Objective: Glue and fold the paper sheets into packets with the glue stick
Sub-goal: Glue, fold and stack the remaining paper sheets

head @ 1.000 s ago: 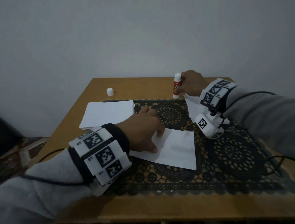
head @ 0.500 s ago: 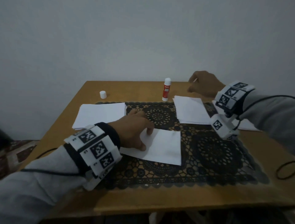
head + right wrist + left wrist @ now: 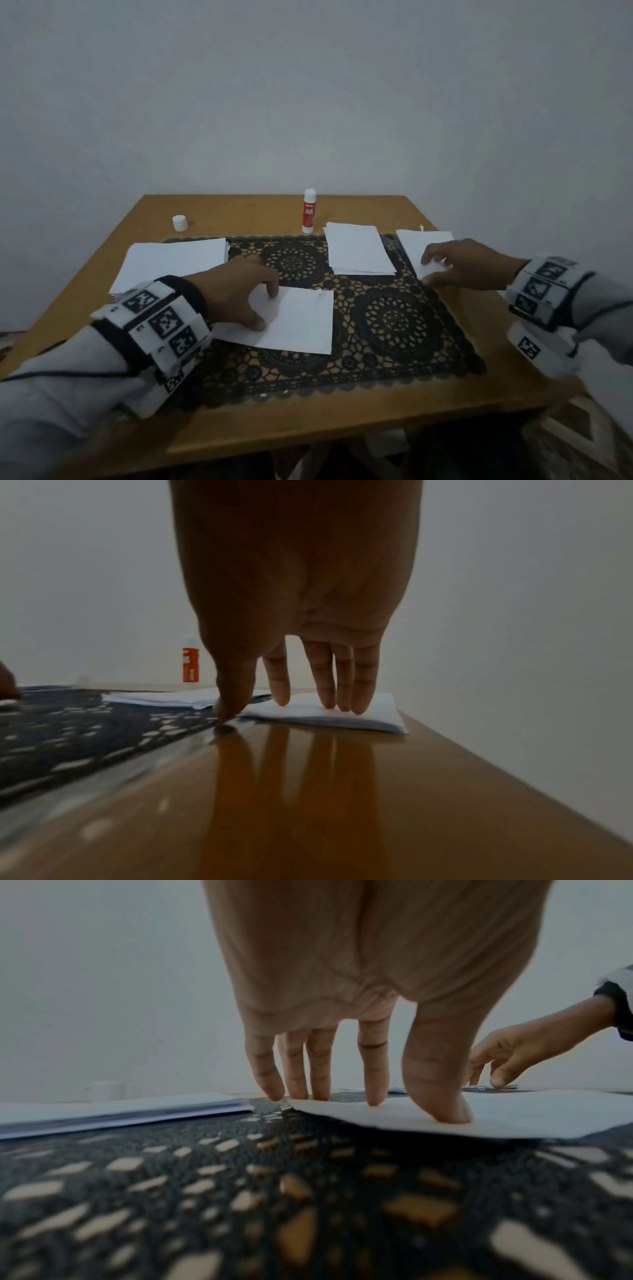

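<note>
My left hand (image 3: 236, 298) presses straight fingers (image 3: 373, 1093) on the light, floppy sheet (image 3: 294, 322); my right hand (image 3: 462, 262) rests flat on a stack (image 3: 322, 716). I'd lift one edge.

The wooden counter (image 3: 445, 407) carries a dark lace mat (image 3: 394, 329) in its middle. Directly on the wood stand a glue stick (image 3: 309, 210), upright near the far edge, and a small white cap (image 3: 180, 222) to its left. One paper pile (image 3: 423, 245) lies on the wood at the right, beside the mat.
</note>
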`<state>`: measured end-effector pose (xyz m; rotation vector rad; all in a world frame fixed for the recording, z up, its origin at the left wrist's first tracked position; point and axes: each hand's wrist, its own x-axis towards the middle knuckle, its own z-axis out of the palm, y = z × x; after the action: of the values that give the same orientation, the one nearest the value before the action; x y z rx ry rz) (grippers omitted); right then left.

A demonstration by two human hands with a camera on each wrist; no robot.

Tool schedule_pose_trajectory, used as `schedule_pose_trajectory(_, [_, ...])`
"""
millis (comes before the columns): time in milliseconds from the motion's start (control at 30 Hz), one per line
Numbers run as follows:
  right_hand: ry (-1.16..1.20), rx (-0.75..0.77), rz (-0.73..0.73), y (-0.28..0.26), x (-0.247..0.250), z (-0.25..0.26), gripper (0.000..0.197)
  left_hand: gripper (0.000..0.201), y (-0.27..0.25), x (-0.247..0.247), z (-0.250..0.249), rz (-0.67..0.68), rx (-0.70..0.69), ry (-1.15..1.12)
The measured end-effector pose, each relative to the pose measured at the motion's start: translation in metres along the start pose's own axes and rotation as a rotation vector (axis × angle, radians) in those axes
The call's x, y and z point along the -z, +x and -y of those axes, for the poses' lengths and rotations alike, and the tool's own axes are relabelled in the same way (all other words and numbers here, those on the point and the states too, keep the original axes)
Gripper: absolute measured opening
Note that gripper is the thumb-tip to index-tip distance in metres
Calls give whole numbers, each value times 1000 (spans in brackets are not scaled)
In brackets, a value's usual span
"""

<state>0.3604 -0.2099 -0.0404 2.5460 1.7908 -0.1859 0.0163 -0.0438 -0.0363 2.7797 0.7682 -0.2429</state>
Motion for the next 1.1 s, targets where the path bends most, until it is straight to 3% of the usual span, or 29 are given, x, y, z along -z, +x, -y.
schedule_pose_trajectory(167, [-49, 94, -62, 8, -3, 2, 27, 45, 0, 0, 1, -6, -2, -14])
schedule_pose_trajectory(367, [-71, 100, -118, 12, -3, 1, 16, 44, 0, -1, 1, -5, -3, -11])
schedule_pose_trajectory(567, [11, 44, -76, 14, 4, 2, 28, 44, 1, -1, 2, -6, -5, -6])
schedule_pose_trajectory(733, [-26, 61, -106, 14, 1, -1, 12, 44, 1, -1, 2, -6, 0, -9])
schedule_pose_trajectory(900, [-85, 65, -121, 15, -4, 0, 31, 44, 2, -2, 2, -7, 3, -3])
schedule_pose_trajectory(1100, [-87, 76, -136, 15, -4, 1, 18, 44, 1, -2, 1, 2, 13, -12])
